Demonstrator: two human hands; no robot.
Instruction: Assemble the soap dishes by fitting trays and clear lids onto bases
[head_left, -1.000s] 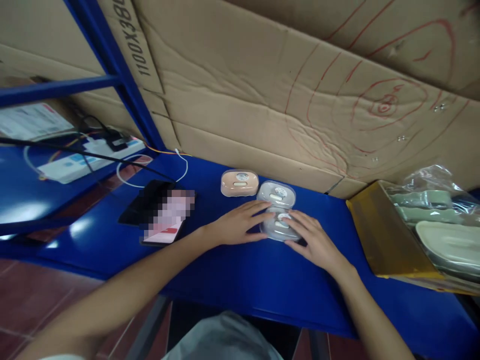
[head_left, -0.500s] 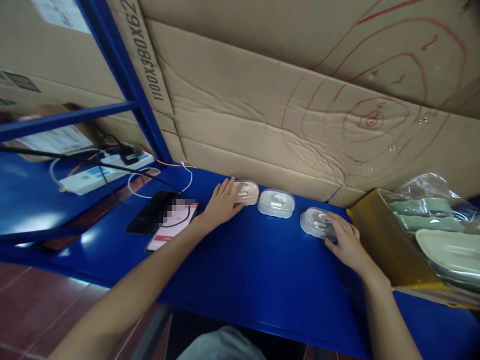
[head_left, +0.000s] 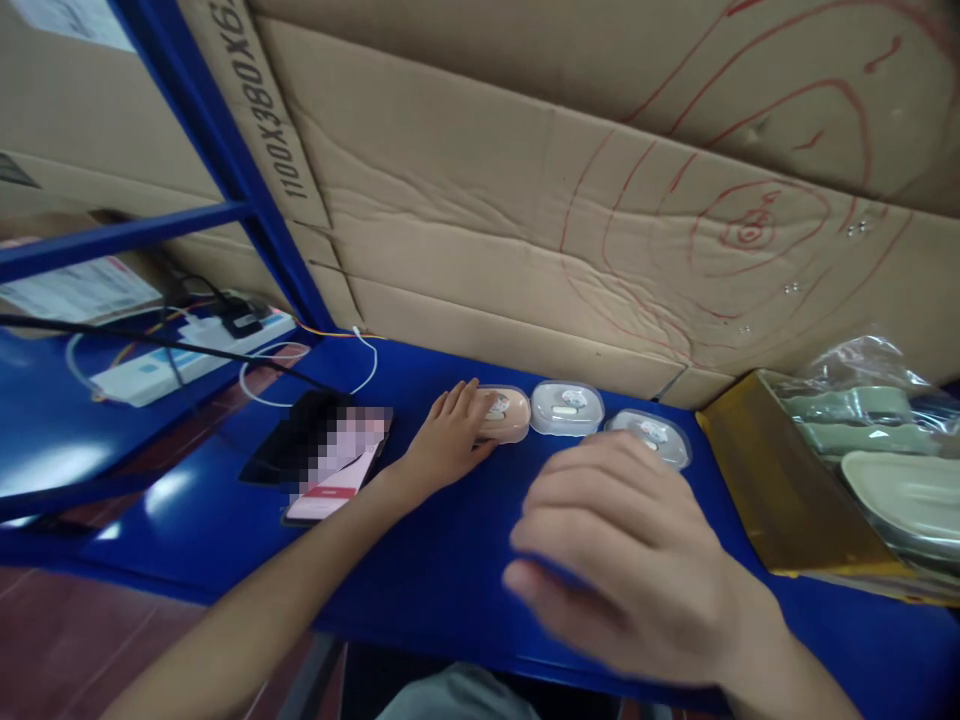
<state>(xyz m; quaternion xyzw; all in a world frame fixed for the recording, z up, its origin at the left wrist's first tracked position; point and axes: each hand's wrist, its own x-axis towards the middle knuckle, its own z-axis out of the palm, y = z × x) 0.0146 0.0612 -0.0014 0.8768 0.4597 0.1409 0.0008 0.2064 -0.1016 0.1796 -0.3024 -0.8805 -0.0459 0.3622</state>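
Note:
Three small oval cases stand in a row on the blue table by the cardboard wall. My left hand lies with fingers stretched out against the peach case at the row's left end. A white case sits in the middle and a clear grey case at the right. My right hand is raised close to the camera, blurred, fingers loosely curled and held together, with nothing visible in them. It hides part of the table and the grey case's near edge.
A phone lies left of my left hand beside a dark case. A power strip with cables sits at far left. A yellow box and bagged green and cream trays stand at right. Cardboard backs the table.
My right hand let go of the grey case and rose toward the camera. My left hand stays on the peach case. The three cases now stand closer together in a row.

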